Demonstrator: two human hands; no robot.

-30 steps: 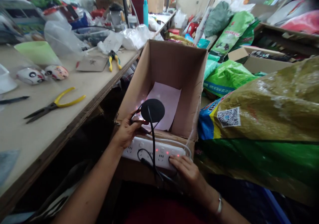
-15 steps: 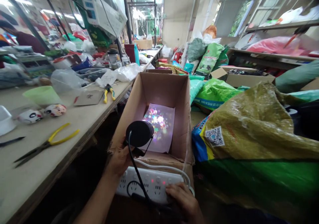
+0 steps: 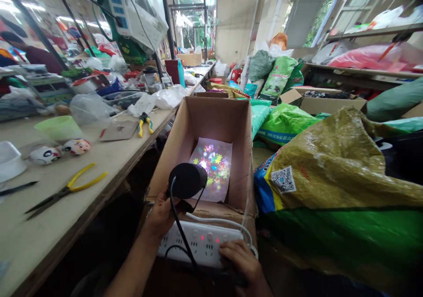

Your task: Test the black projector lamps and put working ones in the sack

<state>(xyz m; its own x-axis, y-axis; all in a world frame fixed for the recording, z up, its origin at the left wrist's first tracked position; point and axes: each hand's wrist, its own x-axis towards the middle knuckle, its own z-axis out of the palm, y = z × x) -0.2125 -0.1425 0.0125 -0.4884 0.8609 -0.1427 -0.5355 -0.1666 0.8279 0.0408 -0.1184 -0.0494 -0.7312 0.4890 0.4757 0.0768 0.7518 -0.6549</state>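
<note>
Two bare hands stay apart: the left hand [image 3: 161,215] grips a black cylindrical lamp [image 3: 187,181], and the right hand [image 3: 237,261] rests on a white power strip [image 3: 194,244]. At twelve o'clock, a brown cardboard box [image 3: 214,120] holds a white paper sheet [image 3: 211,169] speckled with coloured light. Yellow-handled pliers [image 3: 71,189] lie on a wooden counter [image 3: 39,231] at nine o'clock.

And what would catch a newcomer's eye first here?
Coloured star-like light glows on a white sheet inside an open cardboard box, apparently cast by the round black lamp in the left hand. Below it, the right hand rests on a white power strip showing red lights. A bulging olive-green sack fills the right side.
</note>
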